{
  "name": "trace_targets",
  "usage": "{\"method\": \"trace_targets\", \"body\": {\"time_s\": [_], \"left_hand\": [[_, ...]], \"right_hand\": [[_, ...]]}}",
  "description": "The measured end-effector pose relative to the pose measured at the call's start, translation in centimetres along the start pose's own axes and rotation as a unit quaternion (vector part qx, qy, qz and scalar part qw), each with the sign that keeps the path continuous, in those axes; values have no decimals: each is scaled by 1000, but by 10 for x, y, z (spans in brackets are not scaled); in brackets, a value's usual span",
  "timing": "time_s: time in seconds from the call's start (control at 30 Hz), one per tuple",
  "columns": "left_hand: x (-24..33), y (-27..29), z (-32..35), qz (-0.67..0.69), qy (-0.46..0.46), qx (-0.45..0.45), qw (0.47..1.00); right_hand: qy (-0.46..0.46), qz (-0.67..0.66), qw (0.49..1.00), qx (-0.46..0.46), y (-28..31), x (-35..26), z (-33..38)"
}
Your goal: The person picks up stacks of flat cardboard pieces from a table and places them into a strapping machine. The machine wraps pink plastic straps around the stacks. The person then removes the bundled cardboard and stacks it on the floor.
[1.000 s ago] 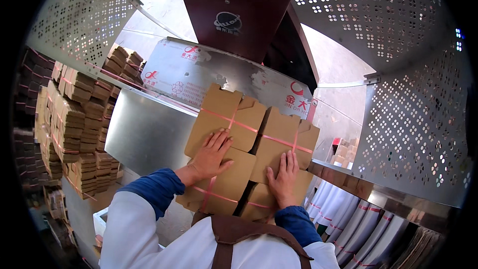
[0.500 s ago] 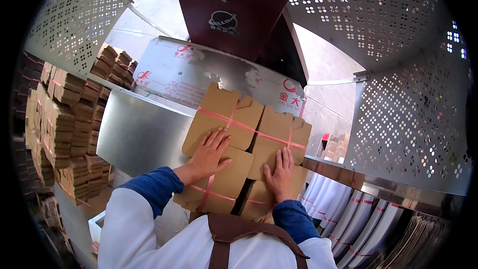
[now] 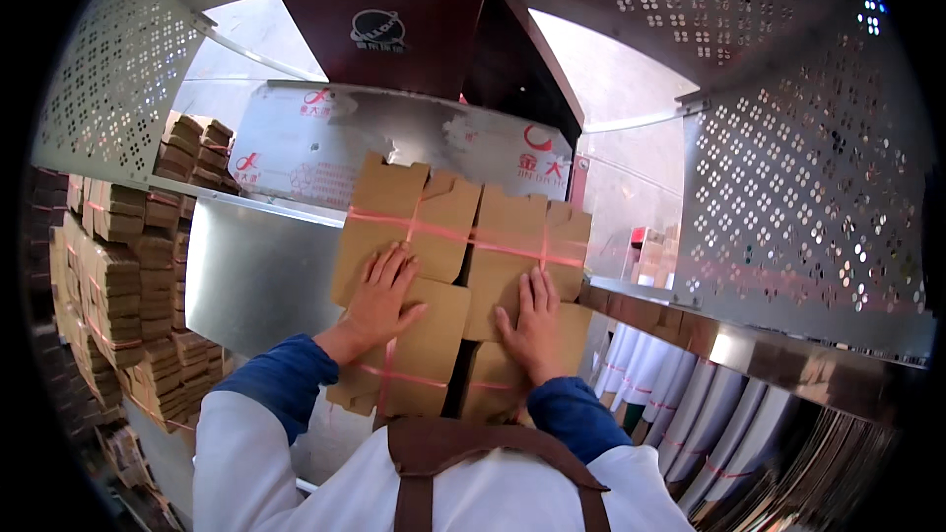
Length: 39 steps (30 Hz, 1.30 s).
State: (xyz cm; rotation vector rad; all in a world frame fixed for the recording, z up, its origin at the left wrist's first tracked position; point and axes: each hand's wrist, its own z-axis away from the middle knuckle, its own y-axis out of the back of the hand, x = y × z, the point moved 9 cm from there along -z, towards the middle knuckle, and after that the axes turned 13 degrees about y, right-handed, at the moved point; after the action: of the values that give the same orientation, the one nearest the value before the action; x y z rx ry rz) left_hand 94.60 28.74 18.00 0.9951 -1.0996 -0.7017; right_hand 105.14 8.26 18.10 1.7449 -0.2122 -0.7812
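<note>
Brown flat cardboard blanks, tied with pink strapping, lie close in front of me in two side-by-side bundles. On the left bundle (image 3: 434, 320) rests my left hand (image 3: 379, 300), its fingers stretched out near the crossing straps. My right hand (image 3: 534, 320) lies with extended fingers on the right bundle (image 3: 517, 227), fingertips by its pink strap. Neither hand grips anything. A dark narrow gap runs between the bundles, and both have notched far edges.
Beyond the bundles is a metal worktop (image 3: 261, 266) with a printed film-covered panel (image 3: 414, 133). A dark red machine housing (image 3: 384, 10) rises behind it. Perforated metal guards (image 3: 808, 207) curve around. Stacked strapped cardboard (image 3: 113, 266) stands left; white wrapped bundles (image 3: 680, 414) stand lower right.
The bundles and both hands appear further left in the view, as does the machine around them. Both hands stay flat on the cardboard.
</note>
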Motion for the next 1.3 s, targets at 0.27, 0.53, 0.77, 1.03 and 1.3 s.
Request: {"method": "trace_targets", "body": {"time_s": [0.27, 0.53, 0.77, 1.03, 1.3], "left_hand": [[0, 1, 3, 9, -6, 11, 1000], [1, 4, 3, 11, -5, 7, 1000], [5, 6, 2, 6, -13, 20, 1000], [-4, 6, 5, 32, -7, 15, 999], [-108, 35, -8, 254, 269, 76, 926]], "right_hand": [[20, -2, 1000, 14, -6, 2, 2], [18, -13, 999, 22, -5, 1, 6], [20, -11, 999, 29, -1, 3, 8], [-8, -143, 982, 125, 29, 15, 26], [-302, -163, 929, 141, 5, 100, 143]]}}
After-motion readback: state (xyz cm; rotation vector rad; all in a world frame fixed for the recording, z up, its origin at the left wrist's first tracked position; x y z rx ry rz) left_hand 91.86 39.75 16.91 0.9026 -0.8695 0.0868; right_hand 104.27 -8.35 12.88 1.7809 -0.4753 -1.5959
